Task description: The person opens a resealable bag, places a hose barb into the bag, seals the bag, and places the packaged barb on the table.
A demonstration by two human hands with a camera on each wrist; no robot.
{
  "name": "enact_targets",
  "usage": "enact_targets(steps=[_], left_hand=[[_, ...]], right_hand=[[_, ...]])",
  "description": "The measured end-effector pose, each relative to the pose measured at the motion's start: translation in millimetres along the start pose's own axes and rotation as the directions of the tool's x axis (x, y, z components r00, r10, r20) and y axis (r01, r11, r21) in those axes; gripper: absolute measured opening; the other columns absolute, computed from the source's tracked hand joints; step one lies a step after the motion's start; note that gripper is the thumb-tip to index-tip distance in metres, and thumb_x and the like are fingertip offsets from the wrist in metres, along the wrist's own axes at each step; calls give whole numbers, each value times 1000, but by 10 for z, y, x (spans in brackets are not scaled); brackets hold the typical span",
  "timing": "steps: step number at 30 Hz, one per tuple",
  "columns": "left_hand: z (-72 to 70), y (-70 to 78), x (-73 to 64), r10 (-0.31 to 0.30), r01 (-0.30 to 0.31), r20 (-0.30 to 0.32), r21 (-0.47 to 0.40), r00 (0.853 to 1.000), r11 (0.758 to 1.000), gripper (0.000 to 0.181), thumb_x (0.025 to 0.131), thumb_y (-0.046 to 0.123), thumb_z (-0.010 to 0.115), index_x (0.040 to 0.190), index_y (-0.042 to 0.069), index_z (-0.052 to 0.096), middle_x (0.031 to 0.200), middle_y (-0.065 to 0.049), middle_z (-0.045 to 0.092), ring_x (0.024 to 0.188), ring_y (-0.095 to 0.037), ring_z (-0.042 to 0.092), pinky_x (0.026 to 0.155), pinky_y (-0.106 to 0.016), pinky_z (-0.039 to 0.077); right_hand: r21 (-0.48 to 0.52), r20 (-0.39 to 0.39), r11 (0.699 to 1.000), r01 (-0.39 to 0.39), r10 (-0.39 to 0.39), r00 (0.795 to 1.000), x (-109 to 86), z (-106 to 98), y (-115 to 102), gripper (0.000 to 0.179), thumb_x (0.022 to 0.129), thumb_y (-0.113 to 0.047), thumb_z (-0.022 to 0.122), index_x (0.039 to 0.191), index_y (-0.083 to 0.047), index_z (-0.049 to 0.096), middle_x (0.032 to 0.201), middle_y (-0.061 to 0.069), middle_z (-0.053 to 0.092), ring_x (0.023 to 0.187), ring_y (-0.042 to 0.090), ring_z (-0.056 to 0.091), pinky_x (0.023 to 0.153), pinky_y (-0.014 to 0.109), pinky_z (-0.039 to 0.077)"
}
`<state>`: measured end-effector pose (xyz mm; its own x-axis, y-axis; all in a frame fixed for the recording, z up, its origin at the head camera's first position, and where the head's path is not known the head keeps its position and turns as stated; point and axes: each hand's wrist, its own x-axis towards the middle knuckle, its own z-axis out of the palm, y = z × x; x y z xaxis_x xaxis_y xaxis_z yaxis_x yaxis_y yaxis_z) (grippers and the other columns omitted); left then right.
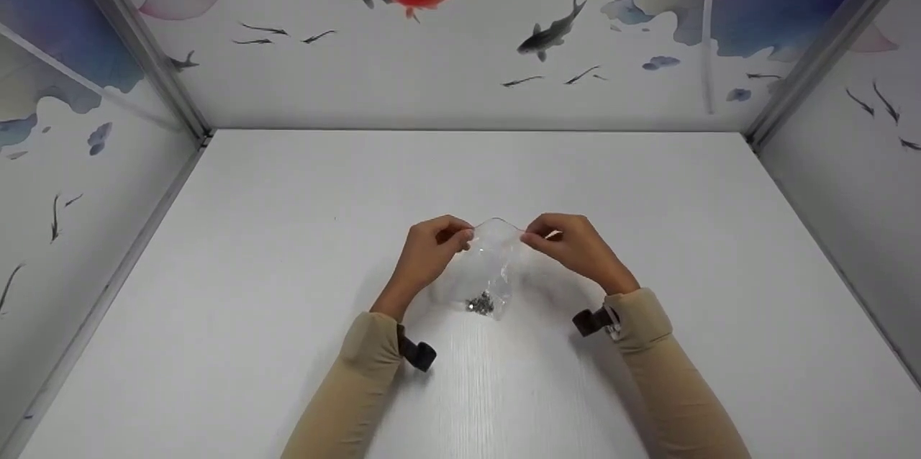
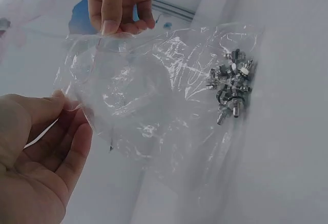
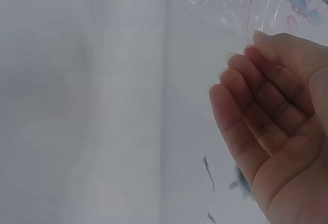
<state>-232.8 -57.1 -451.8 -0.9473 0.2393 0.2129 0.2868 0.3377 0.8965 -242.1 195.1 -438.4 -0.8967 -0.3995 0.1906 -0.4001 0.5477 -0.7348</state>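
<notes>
A clear plastic zip bag hangs upright between both hands over the white table. Small metal parts, looking like screws or fittings, lie heaped in its bottom. My left hand pinches the left upper corner of the bag between thumb and index finger. At the opposite upper corner, my right hand pinches the bag's edge the same way. In the right wrist view, the thumb and index of the right hand meet at the film, with the other fingers loosely bent. A thin reddish line runs along the bag's top.
The white table spreads around the hands. A back panel printed with fish and side panels enclose it. Dark wrist-worn devices sit below both hands, beside the beige sleeves.
</notes>
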Motion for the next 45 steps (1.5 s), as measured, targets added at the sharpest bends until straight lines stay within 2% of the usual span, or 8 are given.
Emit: enact_targets(steps=[6,13,16,22,27,36,43,45], left_hand=[[17,52,-12,24,-24,-3,-135,1000,991,18,94,21,62,104,7,68,97,-14,66,78,-19,69,73,-28,55],[38,80,-10,35,-40,-29,-183,999,982,21,95,20,61,106,3,67,99,-18,67,73,-29,69,70,-30,56],[26,87,-2,33,-42,-53,-170,998,985,22,94,21,63,105,3,68,95,-15,68,76,-25,68,72,-30,55],[-12,85,6,13,-20,-73,-86,997,996,20,92,24,65,100,6,70,89,-7,70,80,-15,65,75,-28,53],[-30,95,3,3,-5,-68,-31,998,1000,17,93,22,64,97,7,70,87,-7,70,79,-14,64,72,-26,51],[33,85,7,64,-57,-95,74,993,996,14,94,18,63,95,5,68,85,-6,69,76,-12,61,68,-22,49],[55,98,1,89,-85,-88,54,992,995,10,95,14,60,95,5,65,85,-7,67,76,-13,59,70,-22,47],[64,104,-1,82,-80,-81,32,993,996,10,96,13,59,96,5,64,86,-7,66,77,-13,58,71,-22,47]], right_hand=[[192,-63,978,-79,92,994,-14,7,-47,22,94,-23,63,97,-2,66,94,12,69,85,20,66,80,27,54],[380,-79,923,-63,100,992,-34,6,-35,31,95,-24,61,102,6,61,89,14,68,78,15,67,76,27,55],[383,-71,921,-77,112,991,-43,2,-32,29,95,-23,61,104,5,61,88,13,69,77,14,68,75,28,56],[303,-61,951,-61,83,995,-65,-22,-36,22,95,-15,60,105,5,63,91,18,69,77,13,68,74,25,55],[241,-65,970,-46,63,996,-85,-56,-69,20,94,-14,61,103,4,63,89,17,70,78,14,68,72,23,55],[121,-99,991,-51,63,993,-99,-15,-138,19,97,-15,58,101,3,62,86,14,69,79,19,66,73,21,52],[151,-105,986,-66,82,991,-138,-52,-355,15,96,-8,58,99,6,61,86,19,67,80,25,66,74,20,52],[158,-114,985,-72,91,989,-128,-39,-321,15,95,-8,59,99,5,62,87,18,67,81,23,66,74,21,52]])
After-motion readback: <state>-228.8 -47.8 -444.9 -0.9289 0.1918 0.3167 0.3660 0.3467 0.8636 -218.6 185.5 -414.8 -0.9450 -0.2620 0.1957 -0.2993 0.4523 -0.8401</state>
